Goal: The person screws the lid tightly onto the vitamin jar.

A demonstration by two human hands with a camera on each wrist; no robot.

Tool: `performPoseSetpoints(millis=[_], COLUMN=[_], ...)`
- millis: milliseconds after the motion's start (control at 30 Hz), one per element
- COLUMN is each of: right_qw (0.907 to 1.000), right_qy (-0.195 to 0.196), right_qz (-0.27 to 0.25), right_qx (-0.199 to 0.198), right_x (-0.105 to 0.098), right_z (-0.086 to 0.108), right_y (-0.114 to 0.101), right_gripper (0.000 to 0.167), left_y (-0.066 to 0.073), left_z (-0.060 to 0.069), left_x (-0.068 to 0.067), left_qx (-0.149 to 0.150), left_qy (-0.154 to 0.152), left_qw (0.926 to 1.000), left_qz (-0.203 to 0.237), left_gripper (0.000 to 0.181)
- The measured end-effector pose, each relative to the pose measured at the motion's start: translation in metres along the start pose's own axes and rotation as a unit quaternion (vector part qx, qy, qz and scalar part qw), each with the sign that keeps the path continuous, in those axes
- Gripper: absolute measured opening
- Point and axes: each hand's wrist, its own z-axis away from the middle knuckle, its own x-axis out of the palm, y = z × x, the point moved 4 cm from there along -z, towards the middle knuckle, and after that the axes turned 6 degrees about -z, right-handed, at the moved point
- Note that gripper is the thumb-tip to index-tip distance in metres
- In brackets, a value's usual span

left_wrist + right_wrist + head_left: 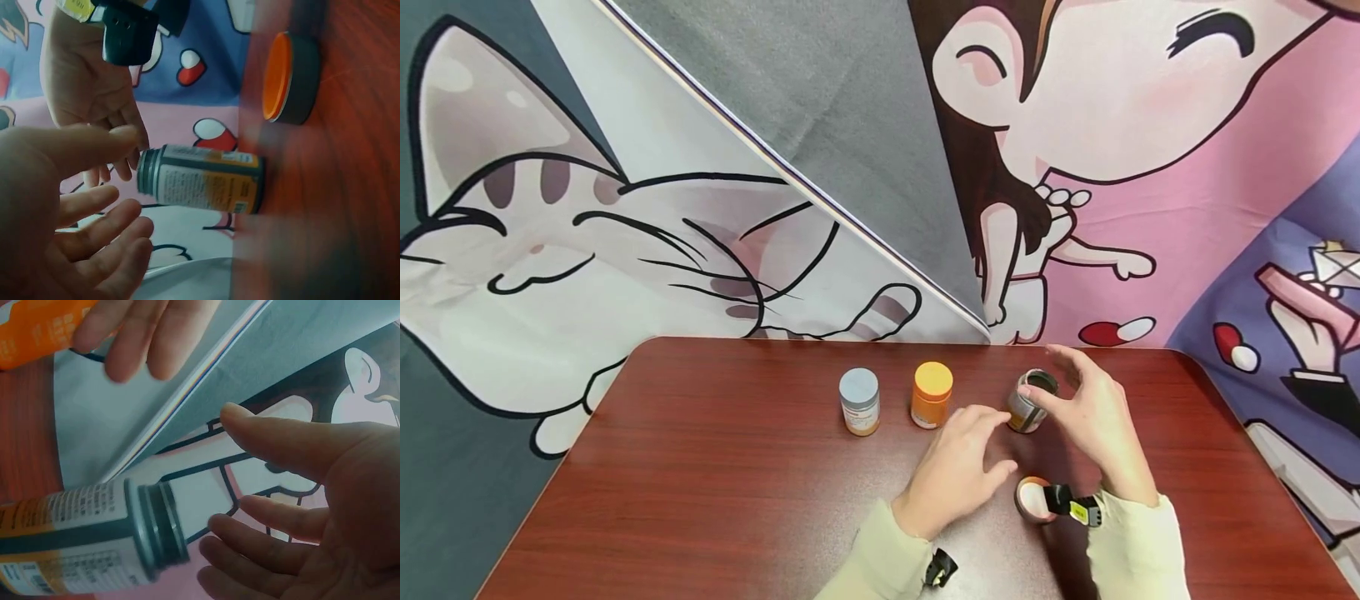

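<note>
An uncapped bottle [1024, 415] with a dark threaded neck and a white-and-orange label stands upright on the table. My right hand [1097, 417] is held beside its mouth, thumb and fingers spread; in the right wrist view a gap separates them from the bottle [69, 540]. To the bottle's left hovers my left hand [951, 471], its fingers relaxed and holding nothing. The left wrist view shows that hand [69, 212] near the bottle neck, apart from it. A dark cap [303, 78] with an orange inside lies upturned on the table, close to my right wrist.
Left of the open bottle stands a capped orange bottle [931, 404], and farther left a white bottle with a grey-blue cap [859, 400]. The reddish-brown table [700, 483] ends at a cartoon-printed cloth [850, 125] behind.
</note>
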Motion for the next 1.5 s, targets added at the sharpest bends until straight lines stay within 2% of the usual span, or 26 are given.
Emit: performPoseSetpoints(millis=[100,167,300,467,567,933,1300,1500], right_qw=[0.9996,0.9990,0.9982,0.9981,0.9978,0.9968,0.9969,0.9967], right_qy=[-0.022,-0.034,-0.046,-0.048,-0.052,-0.068,-0.058,-0.058], right_qz=[-0.014,-0.023,-0.029,-0.012,-0.006,0.004,0.036,0.040], right_qx=[0.012,0.019,0.026,0.036,0.039,0.041,0.038,0.040], right_x=[0.001,0.002,0.004,0.007,0.009,0.017,0.020,0.021], right_z=[-0.001,-0.002,-0.004,-0.006,-0.006,-0.009,-0.011,-0.011], right_y=[0.007,0.010,0.015,0.021,0.023,0.032,0.038,0.041], right_gripper=[0.069,0.071,0.074,0.073,0.074,0.070,0.058,0.057], left_y=[0.003,0.005,0.007,0.010,0.012,0.018,0.019,0.021], left_z=[0.001,0.002,0.005,0.008,0.010,0.015,0.015,0.016], left_x=[0.009,0.014,0.023,0.035,0.040,0.050,0.055,0.056], left_qx=[0.021,0.036,0.047,0.035,0.034,0.053,0.046,0.043], left_qy=[-0.050,-0.072,-0.096,-0.116,-0.117,-0.123,-0.127,-0.136], left_qw=[0.9981,0.9959,0.9933,0.9916,0.9910,0.9879,0.9869,0.9861], left_qz=[-0.029,-0.041,-0.045,-0.046,-0.054,-0.079,-0.088,-0.085], left_gripper=[0.060,0.063,0.070,0.086,0.088,0.079,0.066,0.063])
